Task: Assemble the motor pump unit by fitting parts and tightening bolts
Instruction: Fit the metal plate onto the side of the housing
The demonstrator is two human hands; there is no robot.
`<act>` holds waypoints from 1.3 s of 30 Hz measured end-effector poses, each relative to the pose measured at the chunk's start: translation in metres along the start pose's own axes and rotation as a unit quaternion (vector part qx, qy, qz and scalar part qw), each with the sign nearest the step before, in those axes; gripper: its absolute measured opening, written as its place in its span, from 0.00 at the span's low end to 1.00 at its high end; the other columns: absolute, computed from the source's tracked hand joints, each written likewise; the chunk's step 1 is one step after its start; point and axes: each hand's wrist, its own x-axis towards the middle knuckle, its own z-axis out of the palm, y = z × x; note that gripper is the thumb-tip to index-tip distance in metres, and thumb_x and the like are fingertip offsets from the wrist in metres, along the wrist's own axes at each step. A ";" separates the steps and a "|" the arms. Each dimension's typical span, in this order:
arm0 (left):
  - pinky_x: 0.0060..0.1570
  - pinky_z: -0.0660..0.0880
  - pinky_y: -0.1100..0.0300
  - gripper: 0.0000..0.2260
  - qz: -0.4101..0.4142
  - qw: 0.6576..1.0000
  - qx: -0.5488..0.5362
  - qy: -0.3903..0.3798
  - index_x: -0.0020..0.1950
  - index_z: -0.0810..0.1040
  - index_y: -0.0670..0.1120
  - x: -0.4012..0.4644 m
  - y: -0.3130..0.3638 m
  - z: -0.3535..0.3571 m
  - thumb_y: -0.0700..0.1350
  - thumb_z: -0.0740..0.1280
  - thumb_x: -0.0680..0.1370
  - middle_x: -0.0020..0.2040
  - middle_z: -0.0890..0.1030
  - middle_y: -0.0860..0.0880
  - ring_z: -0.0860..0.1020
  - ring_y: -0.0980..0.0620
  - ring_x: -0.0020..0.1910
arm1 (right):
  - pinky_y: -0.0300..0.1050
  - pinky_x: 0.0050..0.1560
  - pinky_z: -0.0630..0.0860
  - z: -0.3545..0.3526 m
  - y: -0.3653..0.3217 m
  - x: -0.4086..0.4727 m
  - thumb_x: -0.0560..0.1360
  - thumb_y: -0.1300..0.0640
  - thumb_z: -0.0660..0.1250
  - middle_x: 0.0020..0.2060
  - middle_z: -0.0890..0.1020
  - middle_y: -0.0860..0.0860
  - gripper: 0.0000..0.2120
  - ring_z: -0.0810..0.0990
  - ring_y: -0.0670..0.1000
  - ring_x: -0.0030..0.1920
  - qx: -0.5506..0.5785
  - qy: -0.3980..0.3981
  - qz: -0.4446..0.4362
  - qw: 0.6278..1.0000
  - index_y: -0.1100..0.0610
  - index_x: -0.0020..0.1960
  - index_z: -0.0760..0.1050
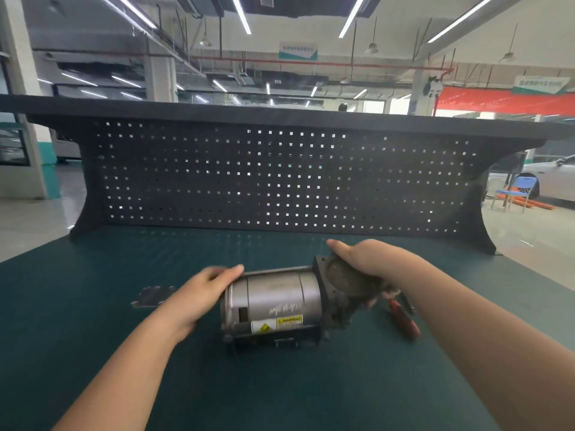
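Motor [273, 301] lying on its side on the green table [93, 353], at about 6 o'clock from the frame centre, its long axis running from 9 to 3 o'clock. The silver casing carries a yellow-and-white warning label [277, 324] on its near side and sits on a dark base. At its 3 o'clock end is a dark square flange [323, 275], with a dirty, dark pump head [348, 283] against it.

Left hand [202, 295] at the motor's 9 o'clock end: palm against the end cap, fingers fairly straight and reaching over the top edge of the casing; the picture is blurred here, so the closeness of the contact cannot be judged. Right hand [370, 259] at the 3 o'clock end: fingers curled over the top of the pump head, gripping it, the thumb pointing toward 9 o'clock above the flange.

A red-handled tool [404, 320] lies on the table just beyond the pump head, at the motor's 4 o'clock, partly hidden by the right hand; its type cannot be told. A flat metal plate [152, 296] with lugs at its corners lies on the table at the motor's 9 o'clock, partly behind the left hand. A black pegboard [280, 178] stands along the table's far edge, at 12 o'clock. A blue chair [516, 191] stands on the floor at 2 o'clock.
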 end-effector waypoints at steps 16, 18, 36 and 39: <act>0.49 0.69 0.59 0.17 0.216 0.897 0.340 0.182 0.55 0.83 0.51 0.061 0.003 0.060 0.57 0.58 0.79 0.53 0.83 0.56 0.76 0.48 0.55 | 0.50 0.42 0.78 0.016 0.003 0.078 0.78 0.46 0.65 0.45 0.82 0.60 0.19 0.81 0.58 0.36 0.327 -0.002 0.030 0.945 0.62 0.55 0.76; 0.48 0.69 0.60 0.15 0.221 0.897 0.330 0.196 0.54 0.84 0.51 0.056 0.004 0.062 0.55 0.60 0.79 0.52 0.84 0.56 0.76 0.49 0.55 | 0.52 0.44 0.79 0.018 0.006 0.076 0.76 0.47 0.68 0.41 0.82 0.59 0.18 0.79 0.57 0.33 0.363 0.004 0.027 0.931 0.63 0.52 0.77; 0.54 0.67 0.65 0.14 0.259 0.887 0.321 0.209 0.56 0.83 0.49 0.044 0.001 0.063 0.51 0.60 0.80 0.54 0.82 0.57 0.74 0.56 0.55 | 0.49 0.57 0.74 0.081 0.048 0.060 0.71 0.48 0.66 0.56 0.83 0.51 0.14 0.81 0.50 0.56 0.679 0.101 -0.138 0.714 0.47 0.55 0.82; 0.53 0.68 0.74 0.13 0.255 0.925 0.180 0.217 0.57 0.82 0.51 0.042 -0.002 0.056 0.49 0.60 0.81 0.53 0.79 0.63 0.75 0.66 0.55 | 0.47 0.53 0.74 0.084 0.050 0.065 0.75 0.52 0.65 0.56 0.83 0.53 0.12 0.81 0.52 0.57 0.687 0.093 -0.147 0.706 0.50 0.56 0.81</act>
